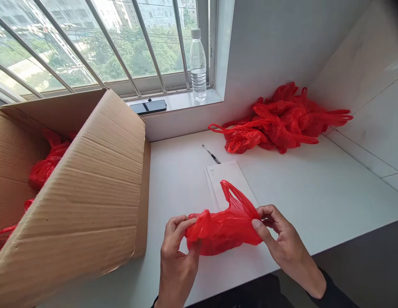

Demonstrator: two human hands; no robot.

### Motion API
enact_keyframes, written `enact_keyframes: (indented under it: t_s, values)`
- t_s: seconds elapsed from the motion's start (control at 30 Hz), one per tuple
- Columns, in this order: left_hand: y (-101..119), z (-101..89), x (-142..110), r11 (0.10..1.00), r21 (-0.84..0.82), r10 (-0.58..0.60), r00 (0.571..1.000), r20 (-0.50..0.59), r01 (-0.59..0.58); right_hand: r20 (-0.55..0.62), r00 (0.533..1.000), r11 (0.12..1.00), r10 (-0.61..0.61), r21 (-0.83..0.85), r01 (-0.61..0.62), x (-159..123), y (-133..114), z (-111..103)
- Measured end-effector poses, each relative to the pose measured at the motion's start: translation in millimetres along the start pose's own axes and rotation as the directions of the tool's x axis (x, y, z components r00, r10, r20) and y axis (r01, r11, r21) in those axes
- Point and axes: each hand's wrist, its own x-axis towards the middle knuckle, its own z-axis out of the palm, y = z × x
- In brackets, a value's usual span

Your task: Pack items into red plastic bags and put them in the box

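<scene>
Between my hands is a red plastic bag (226, 231), held just over the front part of the white table. My left hand (178, 252) grips its left end, with the fingers on top and the thumb partly behind the plastic. My right hand (280, 239) pinches its right edge between thumb and fingers. One handle loop of the bag sticks up toward the paper behind it. What the bag contains, if anything, cannot be made out through the plastic.
A cardboard box (99, 188) with red bags (49, 167) inside stands at the left. White paper (229, 175) and a pen (211, 155) lie behind my hands. Red bags are heaped (282, 122) by the wall. The windowsill carries a water bottle (198, 68) and a phone (149, 107).
</scene>
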Motion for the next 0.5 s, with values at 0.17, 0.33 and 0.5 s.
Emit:
enact_keyframes:
  t_s: [0.17, 0.33, 0.5]
  values:
    - [10.6, -13.0, -7.0, 0.985, 0.099, 0.143, 0.989, -0.024, -0.140, -0.076, 0.870, 0.862, -0.487, -0.198, 0.466, -6.6, -34.8, 1.8]
    - [26.6, -21.8, -19.4, 0.981, -0.037, -0.189, 0.982, 0.008, 0.189, 0.461, 0.699, 0.647, -0.546, -0.297, 0.702, 11.4, -55.5, 15.4]
    - [30.2, -18.3, -28.0, 0.866, -0.308, -0.397, 0.916, 0.054, 0.394, 0.543, 0.775, 0.794, -0.324, -0.288, 0.535, 6.1, -41.7, 15.7]
